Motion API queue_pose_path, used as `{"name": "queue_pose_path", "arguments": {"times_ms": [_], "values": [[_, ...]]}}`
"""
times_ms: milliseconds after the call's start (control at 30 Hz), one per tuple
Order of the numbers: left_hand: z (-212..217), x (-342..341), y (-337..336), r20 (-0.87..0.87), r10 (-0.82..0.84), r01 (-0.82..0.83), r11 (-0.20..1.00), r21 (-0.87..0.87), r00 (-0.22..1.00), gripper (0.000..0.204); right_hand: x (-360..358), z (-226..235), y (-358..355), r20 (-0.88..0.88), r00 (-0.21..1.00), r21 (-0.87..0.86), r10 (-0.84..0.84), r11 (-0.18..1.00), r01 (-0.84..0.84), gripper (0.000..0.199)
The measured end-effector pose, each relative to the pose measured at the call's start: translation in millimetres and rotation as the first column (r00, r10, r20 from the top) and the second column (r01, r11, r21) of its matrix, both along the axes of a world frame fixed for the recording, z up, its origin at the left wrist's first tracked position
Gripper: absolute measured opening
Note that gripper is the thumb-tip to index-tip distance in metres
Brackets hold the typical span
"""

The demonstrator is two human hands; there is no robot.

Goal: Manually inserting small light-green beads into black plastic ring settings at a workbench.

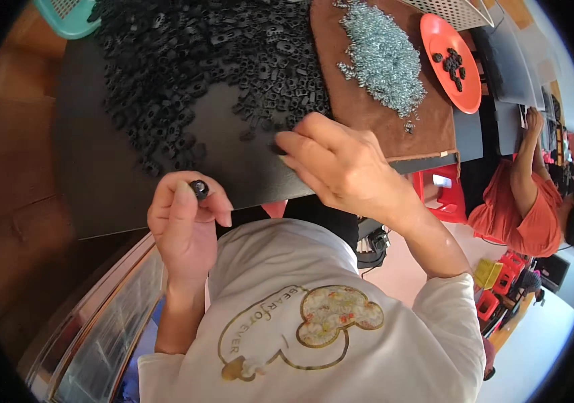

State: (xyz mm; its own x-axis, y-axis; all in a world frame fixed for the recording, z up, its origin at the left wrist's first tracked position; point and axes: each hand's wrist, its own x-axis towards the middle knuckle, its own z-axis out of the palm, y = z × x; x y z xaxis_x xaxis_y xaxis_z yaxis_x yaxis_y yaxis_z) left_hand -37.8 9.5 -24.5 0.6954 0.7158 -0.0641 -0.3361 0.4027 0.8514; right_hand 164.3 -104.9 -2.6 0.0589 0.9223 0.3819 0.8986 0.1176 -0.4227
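My left hand point(183, 225) is closed near the table's front edge, pinching a small black plastic part point(199, 189) between thumb and forefinger. A round, lighter spot shows in the end of that part. To its right, my right hand point(344, 164) hovers over the edge with fingers pressed together. Something small and dark shows at those fingertips, mostly hidden by them. Beyond both hands spreads a large pile of small black ring-like plastic parts point(166, 74). A heap of small shiny silvery metal pieces point(384, 57) lies on a brown cloth point(340, 101) at the right.
An orange-red plate point(471, 94) holding several black pieces stands right of the cloth. A teal basket point(72, 30) is at the far left corner, a white perforated basket point(458, 13) at the far right. Another person in orange point(522, 211) sits at the right, near red stools point(441, 195).
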Motion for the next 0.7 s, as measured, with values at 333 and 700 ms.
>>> {"name": "queue_pose_path", "arguments": {"times_ms": [333, 700], "values": [[-5, 0, 5, 0.056, -0.026, 0.027, 0.999, -0.026, 0.998, 0.023, -12, 0, 55, 0.337, 0.935, -0.064, 0.108, 0.994, -0.092, 0.02], [-3, 0, 3, 0.042, -0.034, 0.034, 0.999, 0.001, 0.999, 0.023, -6, 20, 49, -0.182, 0.978, -0.137, 0.103, 0.982, -0.129, 0.009]]}}
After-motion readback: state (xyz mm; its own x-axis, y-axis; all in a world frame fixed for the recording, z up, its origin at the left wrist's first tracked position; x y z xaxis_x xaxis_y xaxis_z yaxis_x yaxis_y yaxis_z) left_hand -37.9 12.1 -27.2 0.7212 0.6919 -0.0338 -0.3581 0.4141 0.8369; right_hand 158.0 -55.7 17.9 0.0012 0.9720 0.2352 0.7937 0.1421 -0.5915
